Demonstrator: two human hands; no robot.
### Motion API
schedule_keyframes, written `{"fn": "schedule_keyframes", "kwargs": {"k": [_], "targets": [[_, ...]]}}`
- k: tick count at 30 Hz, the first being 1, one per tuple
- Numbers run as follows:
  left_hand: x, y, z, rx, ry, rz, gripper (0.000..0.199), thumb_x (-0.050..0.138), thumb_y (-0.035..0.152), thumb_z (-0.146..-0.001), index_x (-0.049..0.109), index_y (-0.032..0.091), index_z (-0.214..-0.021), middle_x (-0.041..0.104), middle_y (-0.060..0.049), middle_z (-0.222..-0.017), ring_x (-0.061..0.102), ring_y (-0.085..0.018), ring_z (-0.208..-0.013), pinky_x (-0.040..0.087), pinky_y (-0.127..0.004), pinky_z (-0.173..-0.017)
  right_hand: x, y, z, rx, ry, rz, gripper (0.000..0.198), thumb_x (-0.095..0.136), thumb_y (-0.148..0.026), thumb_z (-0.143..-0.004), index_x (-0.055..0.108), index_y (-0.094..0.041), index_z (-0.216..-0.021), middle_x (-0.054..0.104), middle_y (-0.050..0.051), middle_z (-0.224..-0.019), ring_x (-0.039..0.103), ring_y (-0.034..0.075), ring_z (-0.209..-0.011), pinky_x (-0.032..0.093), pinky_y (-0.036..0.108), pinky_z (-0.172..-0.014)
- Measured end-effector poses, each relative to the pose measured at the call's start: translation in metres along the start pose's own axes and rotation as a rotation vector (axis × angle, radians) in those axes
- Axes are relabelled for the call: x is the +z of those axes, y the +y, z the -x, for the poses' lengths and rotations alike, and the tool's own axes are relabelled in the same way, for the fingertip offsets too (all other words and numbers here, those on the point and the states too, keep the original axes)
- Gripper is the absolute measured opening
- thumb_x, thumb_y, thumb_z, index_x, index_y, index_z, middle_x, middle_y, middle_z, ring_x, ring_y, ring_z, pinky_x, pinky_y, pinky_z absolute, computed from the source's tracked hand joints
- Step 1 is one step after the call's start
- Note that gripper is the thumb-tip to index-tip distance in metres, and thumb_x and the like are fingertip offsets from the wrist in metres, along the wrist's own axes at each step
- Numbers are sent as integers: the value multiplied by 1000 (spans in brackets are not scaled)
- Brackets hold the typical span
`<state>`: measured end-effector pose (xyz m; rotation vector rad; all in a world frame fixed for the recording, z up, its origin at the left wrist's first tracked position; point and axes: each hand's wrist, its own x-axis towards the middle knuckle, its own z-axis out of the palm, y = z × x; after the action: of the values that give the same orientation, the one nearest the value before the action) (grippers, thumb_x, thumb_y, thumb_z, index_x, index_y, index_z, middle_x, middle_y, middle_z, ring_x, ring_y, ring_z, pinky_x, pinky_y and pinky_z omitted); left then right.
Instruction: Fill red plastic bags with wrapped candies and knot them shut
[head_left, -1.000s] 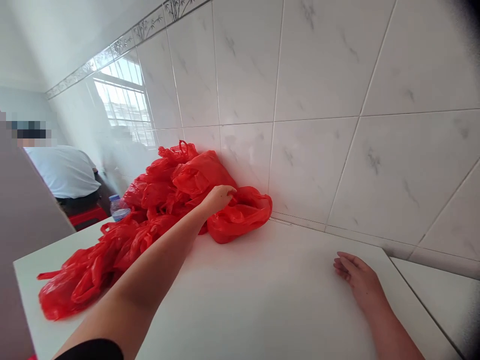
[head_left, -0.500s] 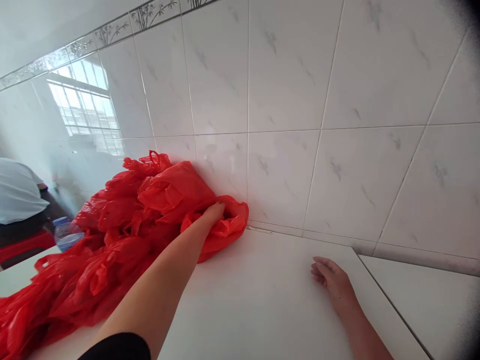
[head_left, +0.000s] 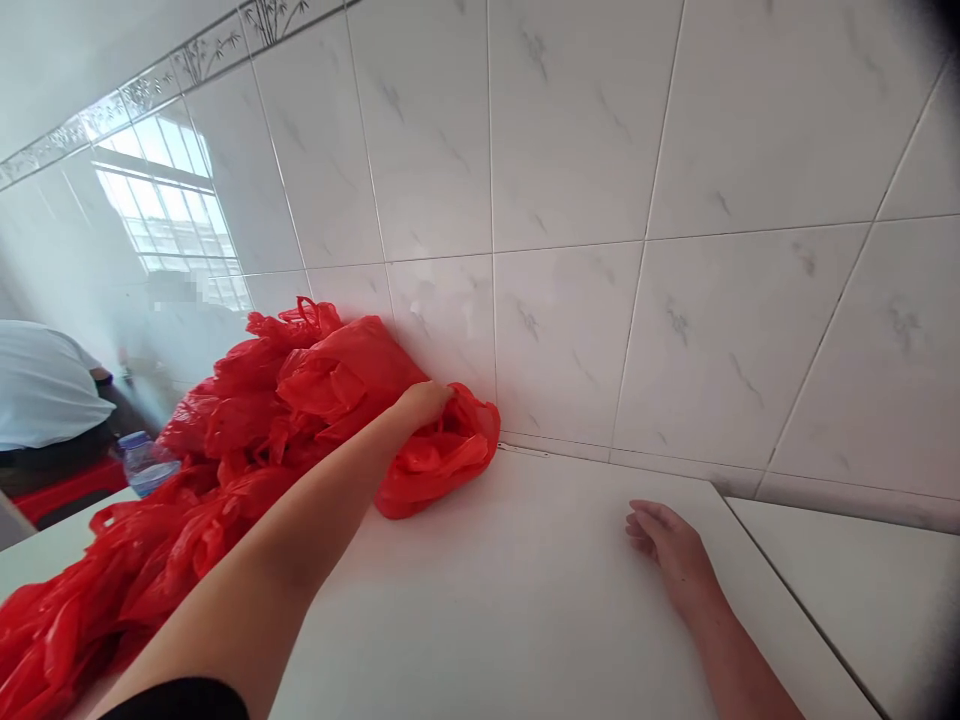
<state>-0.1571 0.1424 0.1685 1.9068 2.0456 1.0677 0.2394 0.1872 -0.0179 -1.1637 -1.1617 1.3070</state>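
My left hand (head_left: 424,403) reaches across to a red plastic bag (head_left: 439,470) beside the tiled wall and is closed on its upper edge; the fingertips are hidden in the folds. Loose film bunches inside the mouth of this bag. On the bare white tabletop (head_left: 525,580), my right hand (head_left: 666,550) rests on its side, fingers loosely bent and slightly apart, holding nothing. A big heap of crumpled red plastic bags (head_left: 247,420) lies to the left, partly behind my left forearm.
The tiled wall (head_left: 570,340) borders the table's back edge. A clear plastic bottle (head_left: 146,465) with a blue top stands behind the heap. At far left, a person in a white shirt (head_left: 49,385) is beside a red stool (head_left: 67,490). A seam divides the tabletop at right.
My left hand has shifted slightly up and back along the bag's rim, and the bag's mouth has changed shape. My right hand stays nearly still. The view has tilted a little.
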Motion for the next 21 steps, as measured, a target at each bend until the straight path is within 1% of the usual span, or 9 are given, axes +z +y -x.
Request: {"fn": "schedule_keyframes", "kwargs": {"k": [2, 4, 6, 9, 11, 14, 17, 19, 21], "targets": [[-16, 3, 5, -24, -40, -9, 20, 56, 30, -89, 62, 17, -102, 64, -6, -103, 61, -16, -85, 53, -33, -75, 0, 0, -1, -8, 1, -1, 36, 70, -37, -66, 66, -19, -97, 67, 4, -85, 65, 18, -77, 56, 28, -66], [-33, 6, 11, -32, -32, 2, 7, 61, 19, -82, 67, 16, -82, 67, -5, -86, 60, -14, -71, 50, -28, -67, 1, 0, 0, -11, -6, 4, 36, 69, -38, -67, 66, -19, -98, 67, 4, -87, 65, 18, -78, 56, 28, -67], [-48, 10, 16, -28, 38, 27, 13, 59, 9, -74, 67, 17, -67, 67, -5, -75, 58, -14, -65, 46, -26, -62, 1, 0, 0, -11, -12, 3, 36, 68, -38, -68, 65, -19, -98, 67, 4, -87, 65, 18, -78, 56, 28, -67], [-58, 15, 17, -37, 165, 81, 18, 49, 11, -77, 65, 17, -71, 67, -6, -75, 57, -14, -63, 43, -25, -58, 1, 0, 0, -4, -5, -1, 36, 68, -37, -66, 65, -19, -97, 67, 4, -85, 64, 18, -76, 55, 29, -67], [-55, 18, 17, -60, 182, 106, 17, 46, 16, -83, 63, 15, -81, 65, -6, -77, 57, -13, -62, 44, -25, -57, 3, -2, 1, 2, 6, 26, 35, 67, -36, -66, 65, -19, -97, 68, 4, -85, 65, 18, -75, 54, 29, -67], [-40, 22, 18, -87, 77, 97, 17, 53, 28, -88, 60, 13, -88, 63, -3, -78, 58, -11, -63, 49, -27, -60, 13, -8, 11, -52, 23, 163, 30, 62, -37, -69, 65, -20, -94, 68, 4, -85, 64, 19, -73, 52, 31, -66], [-28, 27, 26, -68, -96, 52, 18, 65, 30, -80, 61, 14, -86, 64, -2, -80, 59, -12, -67, 49, -26, -62, 39, -18, 32, -241, 16, 390, 29, 56, -43, -75, 65, -22, -93, 67, 5, -92, 63, 22, -80, 49, 34, -71], [-24, 28, 36, -41, -204, 14, 21, 73, 25, -68, 64, 16, -85, 65, -3, -81, 60, -14, -71, 49, -25, -62, 64, -23, 51, -384, -32, 491, 37, 51, -49, -80, 61, -23, -105, 64, 7, -102, 61, 24, -88, 48, 36, -74], [-20, 27, 46, -19, -293, -21, 27, 77, 23, -62, 66, 18, -87, 66, -3, -83, 62, -17, -74, 49, -25, -64, 92, -25, 71, -545, -127, 503, 51, 51, -50, -82, 49, -24, -125, 56, 9, -120, 57, 27, -103, 48, 40, -82]]}}
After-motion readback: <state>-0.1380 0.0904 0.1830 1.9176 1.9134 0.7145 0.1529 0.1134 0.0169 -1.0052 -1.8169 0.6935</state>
